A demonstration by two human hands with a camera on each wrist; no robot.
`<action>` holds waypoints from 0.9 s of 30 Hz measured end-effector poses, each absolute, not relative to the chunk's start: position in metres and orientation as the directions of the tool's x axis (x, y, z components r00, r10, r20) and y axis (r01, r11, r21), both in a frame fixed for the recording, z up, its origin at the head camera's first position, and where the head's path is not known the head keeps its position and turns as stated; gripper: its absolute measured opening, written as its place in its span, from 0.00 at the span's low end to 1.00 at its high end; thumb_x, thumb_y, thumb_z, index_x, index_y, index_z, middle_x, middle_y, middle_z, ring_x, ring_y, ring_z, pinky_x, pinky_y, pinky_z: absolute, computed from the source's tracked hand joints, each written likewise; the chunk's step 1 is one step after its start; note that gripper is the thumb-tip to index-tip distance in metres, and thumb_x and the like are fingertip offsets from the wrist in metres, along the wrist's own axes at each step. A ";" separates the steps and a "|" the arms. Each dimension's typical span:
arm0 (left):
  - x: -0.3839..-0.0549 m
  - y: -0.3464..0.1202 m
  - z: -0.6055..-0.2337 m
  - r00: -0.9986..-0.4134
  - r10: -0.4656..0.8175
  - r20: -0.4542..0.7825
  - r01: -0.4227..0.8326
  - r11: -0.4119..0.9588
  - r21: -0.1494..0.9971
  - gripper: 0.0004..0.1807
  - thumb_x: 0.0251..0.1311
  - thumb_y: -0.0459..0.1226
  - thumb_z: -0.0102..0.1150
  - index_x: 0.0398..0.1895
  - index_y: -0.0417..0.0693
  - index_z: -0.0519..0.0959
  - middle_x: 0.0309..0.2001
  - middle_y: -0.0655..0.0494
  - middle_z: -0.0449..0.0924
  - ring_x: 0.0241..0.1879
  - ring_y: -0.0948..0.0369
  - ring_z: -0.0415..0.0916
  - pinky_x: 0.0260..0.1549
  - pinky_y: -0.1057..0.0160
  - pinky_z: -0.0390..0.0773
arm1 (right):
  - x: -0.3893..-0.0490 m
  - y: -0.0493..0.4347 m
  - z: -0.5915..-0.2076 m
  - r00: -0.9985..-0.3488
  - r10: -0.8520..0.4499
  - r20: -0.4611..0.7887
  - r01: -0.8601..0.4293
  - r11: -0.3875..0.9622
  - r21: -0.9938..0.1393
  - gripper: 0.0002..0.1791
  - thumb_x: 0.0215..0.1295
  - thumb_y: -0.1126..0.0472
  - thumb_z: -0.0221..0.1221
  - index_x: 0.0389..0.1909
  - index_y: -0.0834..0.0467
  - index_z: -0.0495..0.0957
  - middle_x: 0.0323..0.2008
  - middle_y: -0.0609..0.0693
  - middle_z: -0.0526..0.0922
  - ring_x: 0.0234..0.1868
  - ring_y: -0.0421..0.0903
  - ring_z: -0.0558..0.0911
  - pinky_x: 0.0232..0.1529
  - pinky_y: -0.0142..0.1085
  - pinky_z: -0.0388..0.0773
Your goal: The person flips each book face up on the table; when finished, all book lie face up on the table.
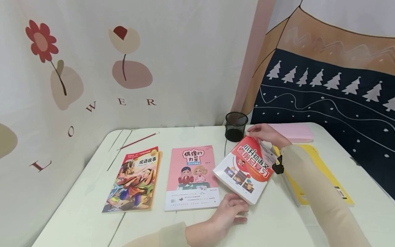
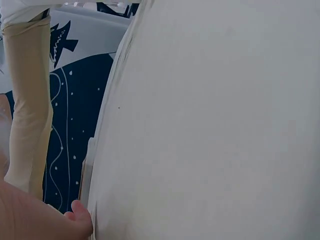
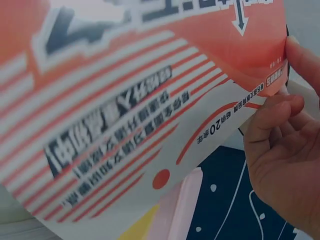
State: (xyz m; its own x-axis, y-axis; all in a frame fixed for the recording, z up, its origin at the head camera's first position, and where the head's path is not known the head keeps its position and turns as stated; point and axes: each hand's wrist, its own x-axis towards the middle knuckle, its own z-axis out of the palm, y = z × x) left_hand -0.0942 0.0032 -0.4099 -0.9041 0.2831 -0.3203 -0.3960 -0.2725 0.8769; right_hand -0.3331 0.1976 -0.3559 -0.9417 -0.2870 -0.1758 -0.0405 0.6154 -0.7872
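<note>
My right hand (image 1: 267, 134) pinches the top edge of a thick red-and-white book (image 1: 242, 171), which is tilted up off the table at an angle. The right wrist view shows the thumb and fingers at that book's corner, its striped cover filling much of the picture. Beside the book's lower edge is my left hand (image 1: 224, 216), fingers loosely bent and pointing right; whether they touch the book is unclear. A pink book (image 1: 192, 178) lies flat just left of it. In the left wrist view only part of the left hand (image 2: 40, 215) shows.
Another colourful book (image 1: 132, 181) lies at the left, a red pencil (image 1: 139, 140) behind it. At the back stands a black mesh pen holder (image 1: 236, 127). A yellow book (image 1: 324, 171) and a pink case (image 1: 293, 132) lie on the right, partly behind the right arm.
</note>
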 end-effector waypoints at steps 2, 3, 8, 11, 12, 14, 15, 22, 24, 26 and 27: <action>-0.091 0.006 -0.410 -0.893 0.309 -0.328 -0.420 -0.306 0.855 0.24 0.49 0.25 0.51 0.51 0.33 0.58 0.41 0.48 0.71 0.35 0.59 0.71 0.36 0.57 0.76 | -0.335 0.194 -0.356 -0.935 -0.309 -0.176 -0.053 0.610 -0.790 0.26 0.58 0.49 0.56 0.52 0.62 0.68 0.47 0.58 0.70 0.48 0.54 0.66 0.46 0.42 0.69; -0.090 0.008 -0.410 -0.887 0.322 -0.332 -0.431 -0.319 0.844 0.24 0.49 0.24 0.51 0.51 0.33 0.59 0.42 0.48 0.70 0.35 0.59 0.71 0.37 0.56 0.75 | -0.335 0.192 -0.356 -0.931 -0.319 -0.176 -0.059 0.610 -0.790 0.26 0.58 0.49 0.56 0.52 0.61 0.69 0.47 0.58 0.70 0.48 0.54 0.66 0.46 0.42 0.69; -0.084 0.018 -0.411 -0.847 0.396 -0.354 -0.502 -0.376 0.779 0.24 0.49 0.23 0.50 0.52 0.35 0.60 0.44 0.48 0.67 0.38 0.57 0.70 0.39 0.53 0.75 | -0.337 0.184 -0.354 -0.909 -0.373 -0.185 -0.092 0.614 -0.784 0.24 0.58 0.50 0.56 0.51 0.61 0.70 0.48 0.58 0.69 0.48 0.54 0.66 0.44 0.41 0.71; -0.082 0.024 -0.413 -0.820 0.447 -0.356 -0.544 -0.418 0.728 0.28 0.51 0.23 0.48 0.57 0.35 0.56 0.45 0.47 0.66 0.40 0.55 0.71 0.40 0.49 0.73 | -0.337 0.179 -0.354 -0.894 -0.407 -0.189 -0.121 0.625 -0.771 0.23 0.58 0.51 0.56 0.50 0.61 0.71 0.47 0.57 0.70 0.48 0.54 0.66 0.44 0.41 0.71; -0.081 0.027 -0.413 -0.813 0.462 -0.355 -0.556 -0.429 0.712 0.30 0.51 0.23 0.48 0.59 0.34 0.54 0.45 0.46 0.66 0.40 0.54 0.71 0.41 0.48 0.72 | -0.337 0.177 -0.354 -0.887 -0.419 -0.194 -0.130 0.630 -0.766 0.23 0.58 0.51 0.56 0.50 0.61 0.71 0.47 0.57 0.70 0.48 0.54 0.66 0.44 0.42 0.71; -0.080 0.031 -0.414 -0.795 0.490 -0.359 -0.580 -0.439 0.686 0.32 0.52 0.23 0.48 0.61 0.34 0.49 0.45 0.45 0.65 0.41 0.53 0.71 0.41 0.46 0.71 | -0.338 0.173 -0.356 -0.876 -0.437 -0.204 -0.141 0.637 -0.758 0.24 0.57 0.51 0.57 0.50 0.61 0.71 0.47 0.57 0.71 0.47 0.54 0.66 0.44 0.42 0.71; -0.080 0.033 -0.414 -0.789 0.499 -0.358 -0.588 -0.445 0.676 0.33 0.52 0.23 0.48 0.62 0.34 0.48 0.45 0.45 0.65 0.41 0.52 0.71 0.41 0.45 0.71 | -0.338 0.171 -0.356 -0.874 -0.438 -0.211 -0.140 0.642 -0.754 0.24 0.56 0.51 0.57 0.50 0.61 0.71 0.46 0.57 0.71 0.47 0.53 0.67 0.44 0.42 0.71; -0.079 0.038 -0.417 -0.748 0.552 -0.367 -0.626 -0.404 0.667 0.34 0.53 0.20 0.47 0.63 0.34 0.46 0.44 0.44 0.67 0.42 0.49 0.72 0.41 0.43 0.70 | -0.340 0.159 -0.367 -0.844 -0.484 -0.229 -0.183 0.662 -0.727 0.22 0.57 0.54 0.57 0.49 0.63 0.72 0.43 0.56 0.74 0.44 0.52 0.70 0.42 0.38 0.73; -0.079 0.038 -0.417 -0.731 0.559 -0.392 -0.641 -0.367 0.674 0.34 0.53 0.20 0.47 0.63 0.35 0.47 0.43 0.44 0.68 0.42 0.49 0.73 0.40 0.43 0.70 | -0.340 0.156 -0.369 -0.841 -0.488 -0.235 -0.184 0.665 -0.724 0.21 0.57 0.55 0.57 0.49 0.63 0.72 0.43 0.55 0.74 0.43 0.52 0.70 0.41 0.36 0.74; -0.080 0.038 -0.417 -0.717 0.562 -0.413 -0.651 -0.327 0.685 0.34 0.53 0.21 0.47 0.63 0.36 0.47 0.42 0.45 0.69 0.41 0.49 0.73 0.40 0.44 0.71 | -0.340 0.153 -0.370 -0.840 -0.487 -0.240 -0.184 0.671 -0.719 0.20 0.58 0.56 0.57 0.49 0.62 0.72 0.43 0.55 0.74 0.43 0.52 0.70 0.41 0.36 0.74; -0.080 0.038 -0.417 -0.713 0.563 -0.419 -0.650 -0.307 0.695 0.34 0.53 0.21 0.48 0.63 0.36 0.47 0.41 0.45 0.70 0.41 0.49 0.74 0.39 0.44 0.72 | -0.339 0.152 -0.371 -0.839 -0.488 -0.240 -0.187 0.673 -0.716 0.19 0.58 0.56 0.57 0.48 0.62 0.72 0.43 0.55 0.74 0.43 0.51 0.70 0.41 0.36 0.74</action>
